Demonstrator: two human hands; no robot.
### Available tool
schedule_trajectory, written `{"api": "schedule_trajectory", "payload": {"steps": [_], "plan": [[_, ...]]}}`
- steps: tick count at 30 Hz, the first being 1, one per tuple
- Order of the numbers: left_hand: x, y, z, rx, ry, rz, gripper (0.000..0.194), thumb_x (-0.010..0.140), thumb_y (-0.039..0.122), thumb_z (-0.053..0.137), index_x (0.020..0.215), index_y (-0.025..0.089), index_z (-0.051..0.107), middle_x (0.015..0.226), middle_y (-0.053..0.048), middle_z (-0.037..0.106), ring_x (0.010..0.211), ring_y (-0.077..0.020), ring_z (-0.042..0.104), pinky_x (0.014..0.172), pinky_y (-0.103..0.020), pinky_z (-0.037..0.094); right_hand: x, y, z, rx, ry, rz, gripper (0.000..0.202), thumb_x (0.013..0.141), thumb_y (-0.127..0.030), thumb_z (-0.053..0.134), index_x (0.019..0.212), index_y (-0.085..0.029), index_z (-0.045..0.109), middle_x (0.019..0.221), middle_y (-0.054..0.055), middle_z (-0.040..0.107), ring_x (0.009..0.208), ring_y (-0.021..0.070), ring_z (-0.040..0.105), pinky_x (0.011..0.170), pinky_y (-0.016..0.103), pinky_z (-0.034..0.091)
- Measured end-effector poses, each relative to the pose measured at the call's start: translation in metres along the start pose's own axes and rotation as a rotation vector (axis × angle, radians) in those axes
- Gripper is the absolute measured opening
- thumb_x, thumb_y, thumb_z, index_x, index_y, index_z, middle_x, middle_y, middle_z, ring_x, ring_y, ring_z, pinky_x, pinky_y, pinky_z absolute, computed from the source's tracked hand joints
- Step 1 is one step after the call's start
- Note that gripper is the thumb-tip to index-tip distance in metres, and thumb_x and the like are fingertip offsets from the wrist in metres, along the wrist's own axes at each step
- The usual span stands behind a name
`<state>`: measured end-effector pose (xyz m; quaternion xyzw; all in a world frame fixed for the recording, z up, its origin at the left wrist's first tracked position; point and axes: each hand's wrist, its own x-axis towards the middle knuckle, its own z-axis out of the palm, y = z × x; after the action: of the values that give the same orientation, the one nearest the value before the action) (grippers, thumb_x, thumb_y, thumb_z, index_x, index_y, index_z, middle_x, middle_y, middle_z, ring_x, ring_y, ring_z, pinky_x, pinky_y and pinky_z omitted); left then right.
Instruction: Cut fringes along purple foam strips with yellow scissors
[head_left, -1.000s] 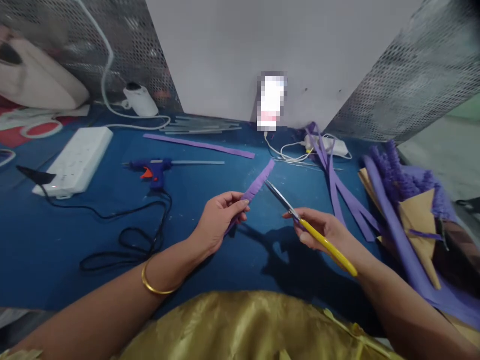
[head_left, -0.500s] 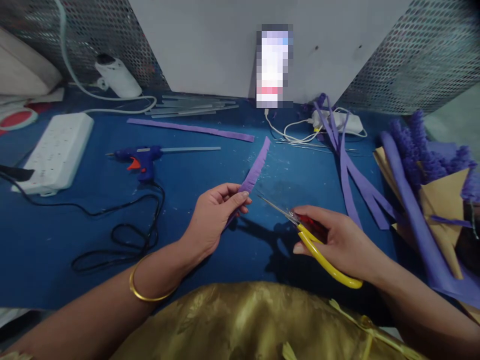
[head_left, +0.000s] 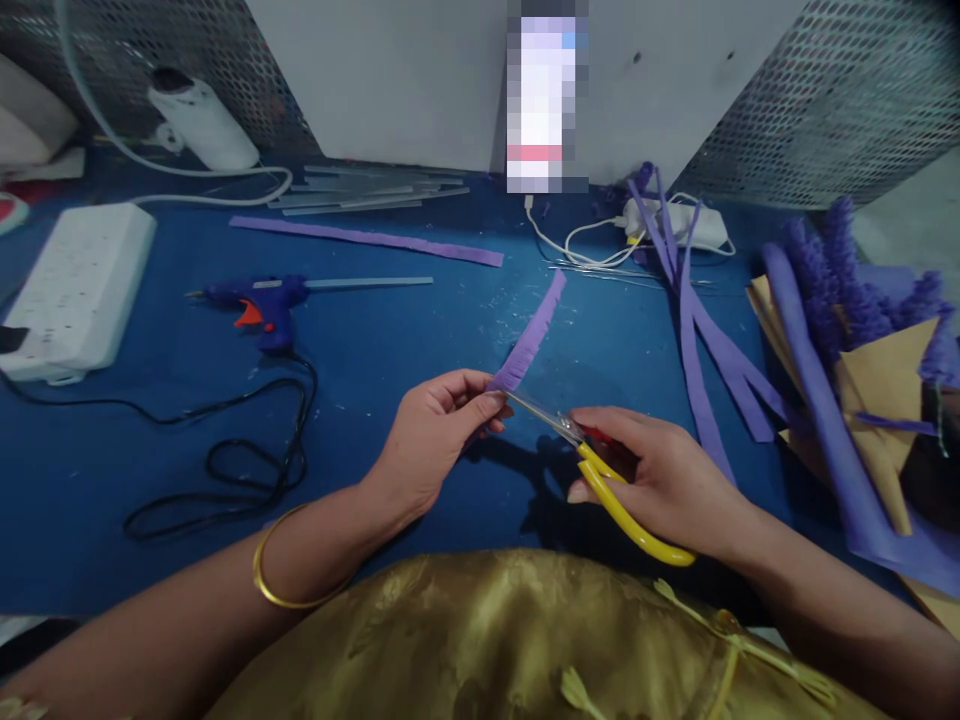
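My left hand (head_left: pixel 442 430) pinches a purple paper strip (head_left: pixel 531 335) between thumb and fingers. Its free end rises up and to the right, and fine cuts fringe the edge. My right hand (head_left: pixel 652 465) is closed on scissors with yellow handles (head_left: pixel 626 520). The scissor blades (head_left: pixel 544 412) point left and reach the strip's edge right by my left thumb. Whether the blade tips are parted I cannot make out. The lower end of the strip is hidden behind my left hand.
Left on the blue table lie a blue glue gun (head_left: pixel 262 305) with a black cord and a white power strip (head_left: pixel 82 290). Behind are another purple strip (head_left: pixel 360 238), glue sticks (head_left: pixel 375 188) and a propped phone (head_left: pixel 541 110). Rightward are hanging purple strips (head_left: pixel 690 330) and a wrapped purple bouquet (head_left: pixel 885 400).
The scissors have moved left, so their tips now meet the strip at my left thumb. The strip's free end leans further right. The whole view has shifted slightly.
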<state>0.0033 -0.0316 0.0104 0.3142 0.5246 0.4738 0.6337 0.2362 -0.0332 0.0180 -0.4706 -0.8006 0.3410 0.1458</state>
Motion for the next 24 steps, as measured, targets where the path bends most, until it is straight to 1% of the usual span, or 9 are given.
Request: {"api": "schedule_trajectory", "payload": {"steps": [3,6,12,16,21,24], "plan": [[-0.0011,0.0,0.0004,0.002,0.003,-0.006,0.011,0.074,0.023,0.079,0.079,0.015,0.074,0.068,0.0,0.07,0.06,-0.0085,0.059,0.061,-0.019,0.045,-0.0002,-0.0014,-0.0007,-0.009,0.001,-0.011,0.051,0.081,-0.056,0.074,0.119,-0.024,0.067,0.1,0.006,0.072,0.078,0.02,0.065,0.07,0.033,0.051],[-0.0016,0.0004,0.0006,0.007,0.004,-0.002,0.01,0.073,0.023,0.079,0.078,0.015,0.074,0.068,0.0,0.07,0.061,-0.0091,0.058,0.062,-0.02,0.046,-0.0009,-0.0015,-0.001,-0.008,-0.014,-0.005,0.052,0.082,-0.057,0.073,0.121,-0.023,0.067,0.1,0.007,0.073,0.079,0.0208,0.066,0.072,0.034,0.052],[-0.0011,0.0003,0.0011,-0.004,0.02,-0.031,0.012,0.072,0.024,0.081,0.076,0.015,0.074,0.068,-0.001,0.07,0.062,-0.0098,0.06,0.063,-0.021,0.048,-0.0021,-0.0003,-0.0013,-0.003,-0.031,-0.016,0.049,0.087,-0.054,0.069,0.122,-0.021,0.066,0.099,0.008,0.072,0.08,0.0215,0.066,0.072,0.034,0.052],[-0.002,0.0004,0.0012,-0.013,0.018,-0.047,0.012,0.071,0.024,0.082,0.075,0.015,0.075,0.068,-0.001,0.071,0.061,-0.0096,0.061,0.062,-0.02,0.049,-0.0028,-0.0011,-0.0019,-0.007,-0.026,-0.035,0.049,0.087,-0.054,0.069,0.122,-0.019,0.066,0.098,0.008,0.071,0.079,0.0207,0.066,0.072,0.033,0.051],[-0.0013,0.0007,0.0013,-0.04,0.02,-0.057,0.01,0.071,0.021,0.082,0.073,0.015,0.075,0.066,-0.001,0.072,0.06,-0.0094,0.061,0.061,-0.02,0.049,-0.0035,-0.0025,-0.003,-0.012,-0.015,-0.056,0.047,0.088,-0.052,0.069,0.121,-0.018,0.066,0.092,0.006,0.07,0.074,0.0185,0.064,0.067,0.031,0.048],[-0.0008,0.0012,0.0021,-0.049,0.022,-0.066,0.009,0.071,0.02,0.081,0.073,0.015,0.075,0.066,-0.002,0.072,0.059,-0.0092,0.061,0.061,-0.019,0.05,-0.0036,-0.0013,-0.0021,0.001,-0.007,-0.055,0.045,0.088,-0.051,0.07,0.119,-0.019,0.066,0.095,0.007,0.071,0.076,0.0187,0.065,0.069,0.031,0.05]]}}
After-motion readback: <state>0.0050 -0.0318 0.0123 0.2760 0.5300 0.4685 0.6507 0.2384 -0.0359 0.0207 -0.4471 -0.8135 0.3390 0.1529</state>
